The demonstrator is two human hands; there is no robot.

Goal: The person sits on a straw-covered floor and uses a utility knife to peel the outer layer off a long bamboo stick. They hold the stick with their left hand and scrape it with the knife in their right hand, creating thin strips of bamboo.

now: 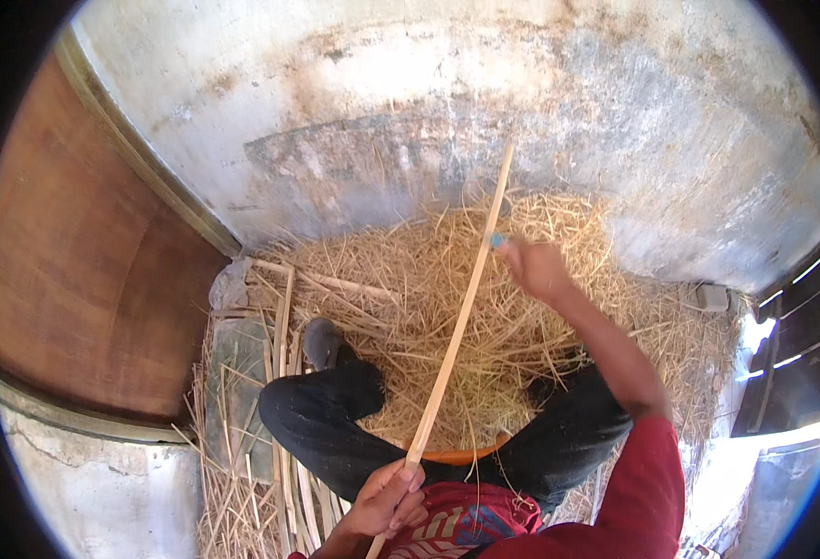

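A long, pale strip of split bamboo or wood [461, 331] slants up from my lap toward the far wall. Near its lower end, my left hand [387, 499] is closed around it, fingers wrapped at the level of my belly. My right hand [538, 268] is raised beside the strip's upper half, its fingers curled. At its fingertips a small blue patch [497, 240] lies against the strip's edge. Motion blurs that hand, so whether the blue is a finger wrap or part of a held tool cannot be made out.
Thin shavings [447, 279] cover the floor between my legs and up to the stained wall [354, 177]. More long strips [284, 321] lie by my left knee, beside a grey slab [233, 373]. A brown door [93, 261] stands at left; dark slats [796, 345] are at right.
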